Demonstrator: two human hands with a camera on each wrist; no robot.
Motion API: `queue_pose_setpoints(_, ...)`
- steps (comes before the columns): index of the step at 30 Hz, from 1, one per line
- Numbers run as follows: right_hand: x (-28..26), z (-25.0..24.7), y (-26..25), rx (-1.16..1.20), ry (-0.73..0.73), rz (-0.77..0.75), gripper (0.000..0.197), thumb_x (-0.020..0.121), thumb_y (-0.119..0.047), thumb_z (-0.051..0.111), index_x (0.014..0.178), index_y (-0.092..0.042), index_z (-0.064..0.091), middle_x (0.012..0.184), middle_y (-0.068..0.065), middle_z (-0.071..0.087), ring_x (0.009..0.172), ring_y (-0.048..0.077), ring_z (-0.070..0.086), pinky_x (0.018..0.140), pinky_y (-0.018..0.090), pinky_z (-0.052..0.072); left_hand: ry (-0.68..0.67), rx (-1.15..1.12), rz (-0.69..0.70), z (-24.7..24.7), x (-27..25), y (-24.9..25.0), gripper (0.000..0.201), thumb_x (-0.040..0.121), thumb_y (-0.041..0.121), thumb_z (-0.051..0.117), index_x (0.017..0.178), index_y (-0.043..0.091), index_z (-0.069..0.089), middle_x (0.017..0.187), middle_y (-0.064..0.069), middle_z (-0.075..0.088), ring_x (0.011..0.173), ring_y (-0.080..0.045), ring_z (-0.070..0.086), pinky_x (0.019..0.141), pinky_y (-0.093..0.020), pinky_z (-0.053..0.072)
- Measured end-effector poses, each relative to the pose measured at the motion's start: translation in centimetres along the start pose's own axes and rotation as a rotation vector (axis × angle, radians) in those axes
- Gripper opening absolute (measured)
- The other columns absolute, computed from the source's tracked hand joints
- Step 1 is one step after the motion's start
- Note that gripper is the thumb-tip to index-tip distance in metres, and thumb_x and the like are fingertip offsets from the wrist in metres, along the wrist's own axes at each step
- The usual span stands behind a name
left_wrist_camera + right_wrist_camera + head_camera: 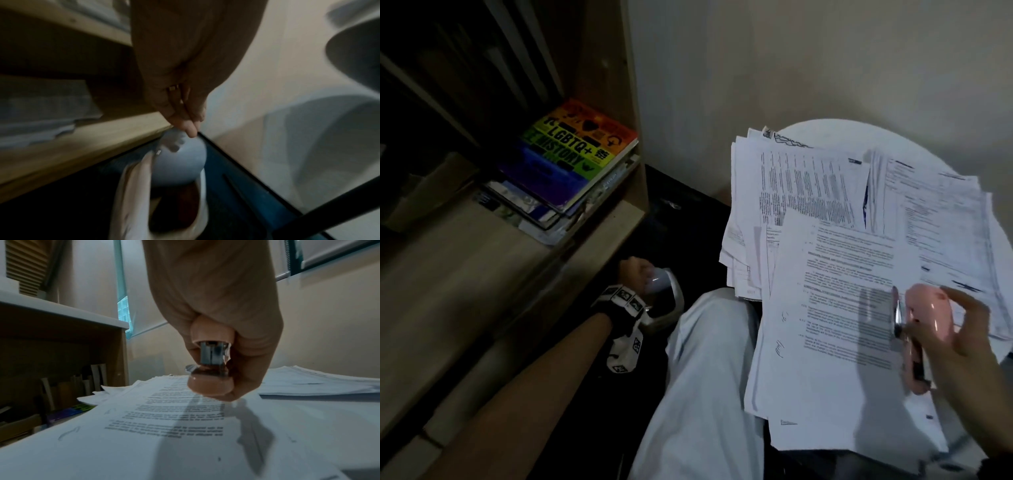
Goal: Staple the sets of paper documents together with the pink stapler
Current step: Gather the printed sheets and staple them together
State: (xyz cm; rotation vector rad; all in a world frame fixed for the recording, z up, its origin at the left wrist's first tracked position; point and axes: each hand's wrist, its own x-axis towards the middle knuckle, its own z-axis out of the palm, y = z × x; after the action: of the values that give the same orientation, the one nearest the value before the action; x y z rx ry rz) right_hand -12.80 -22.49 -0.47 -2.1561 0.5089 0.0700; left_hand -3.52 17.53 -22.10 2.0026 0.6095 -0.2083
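Note:
My right hand [941, 329] grips the pink stapler [931, 308] and holds it just above the top printed document [835, 325], which lies across my lap. In the right wrist view the stapler [209, 386] points its metal mouth forward, and no paper sits in it. More loose piles of paper [808, 192] cover the round white table [825, 126] beyond. My left hand [637, 270] hangs low beside the shelf. Its fingers [190, 128] are bunched together pointing down, with nothing visible between them. A tiny silver bit [158, 152] shows just below them.
A wooden bookshelf [482, 274] stands on the left with a stack of books [575, 150], the top one rainbow-coloured. A white shoe [667, 305] lies on the dark floor under my left hand. A pale wall rises behind the table.

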Motion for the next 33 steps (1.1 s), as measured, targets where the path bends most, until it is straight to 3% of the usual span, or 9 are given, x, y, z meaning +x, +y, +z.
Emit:
queue_pose_setpoints(3,0.0,-0.9,-0.9,-0.049,0.004,0.006,0.021,0.087,-0.023,0.064,0.102,-0.008,0.057,0.079,0.019,0.065,0.061,0.030,0.058,0.053,0.033,0.046,0.216,0.052,0.257,-1.6,-2.5,5.5,0.018,0.094,0.006,0.048,0.086,-0.001,0.062,0.074,-0.019,0.065,0.069,-0.023,0.059,0.071,-0.035,0.047)
queue_pose_setpoints(5,0.1,-0.9,-1.5,-0.024,-0.029,0.001,0.019,0.086,-0.017,0.067,0.082,0.001,0.063,0.066,0.016,0.060,0.054,0.026,0.051,0.050,0.031,0.039,0.302,0.072,0.501,-2.3,-5.6,10.5,0.011,0.093,0.009,0.051,0.091,0.002,0.060,0.080,-0.011,0.062,0.072,-0.020,0.057,0.070,-0.029,0.046)
queue_pose_setpoints(7,0.4,-0.5,-1.7,0.001,-0.092,0.037,0.017,0.085,-0.015,0.069,0.074,-0.003,0.064,0.063,0.013,0.060,0.054,0.023,0.051,0.051,0.030,0.039,0.228,0.042,0.722,-1.8,-9.3,15.0,0.006,0.091,0.007,0.054,0.091,0.005,0.060,0.084,-0.004,0.056,0.072,-0.011,0.052,0.066,-0.012,0.041)
queue_pose_setpoints(9,0.9,0.3,-1.2,0.015,-0.144,0.072,0.016,0.086,-0.018,0.068,0.076,-0.005,0.066,0.066,0.013,0.064,0.058,0.026,0.056,0.055,0.031,0.044,0.040,0.084,0.840,0.2,-12.3,18.1,0.006,0.089,0.007,0.057,0.091,0.005,0.063,0.086,-0.005,0.057,0.074,-0.009,0.052,0.069,-0.009,0.041)
queue_pose_setpoints(13,1.8,1.1,0.5,0.148,-0.181,0.122,0.015,0.090,-0.016,0.062,0.083,-0.003,0.063,0.066,0.010,0.064,0.057,0.027,0.058,0.060,0.041,0.051,-0.264,0.378,0.545,5.5,-14.8,20.0,0.033,0.092,0.020,0.057,0.119,0.000,0.055,0.121,-0.017,0.048,0.114,-0.028,0.049,0.100,-0.035,0.041)
queue_pose_setpoints(16,2.1,1.0,0.8,0.280,-0.200,0.176,0.011,0.093,-0.012,0.057,0.087,-0.004,0.060,0.069,0.011,0.063,0.056,0.026,0.057,0.057,0.032,0.049,-0.214,0.502,0.356,7.5,-16.2,21.2,0.043,0.091,0.021,0.059,0.124,-0.002,0.046,0.132,-0.018,0.038,0.126,-0.033,0.037,0.105,-0.038,0.037)
queue_pose_setpoints(20,2.1,0.7,0.9,0.375,-0.243,0.212,0.006,0.093,-0.013,0.056,0.092,-0.007,0.058,0.079,0.013,0.064,0.065,0.027,0.058,0.068,0.040,0.051,-0.089,0.453,0.102,8.7,-17.8,22.8,0.064,0.082,0.018,0.071,0.129,-0.001,0.032,0.134,-0.016,0.027,0.127,-0.036,0.033,0.098,-0.045,0.043)
queue_pose_setpoints(28,2.0,0.6,0.8,0.388,-0.245,0.217,0.017,0.092,-0.012,0.056,0.103,0.000,0.055,0.079,0.014,0.062,0.062,0.028,0.057,0.067,0.044,0.052,-0.137,0.255,0.168,9.0,-19.0,22.0,0.041,0.087,0.020,0.063,0.121,0.000,0.051,0.123,-0.017,0.058,0.110,-0.035,0.058,0.087,-0.039,0.051)
queue_pose_setpoints(33,2.7,-1.3,1.6,0.300,-0.089,0.118,0.021,0.090,-0.020,0.060,0.093,0.000,0.061,0.088,0.023,0.062,0.065,0.026,0.060,0.057,0.031,0.049,-0.158,-0.070,0.086,8.9,-20.2,20.2,0.036,0.096,0.020,0.048,0.126,0.002,0.057,0.130,-0.017,0.057,0.117,-0.034,0.054,0.101,-0.040,0.045)
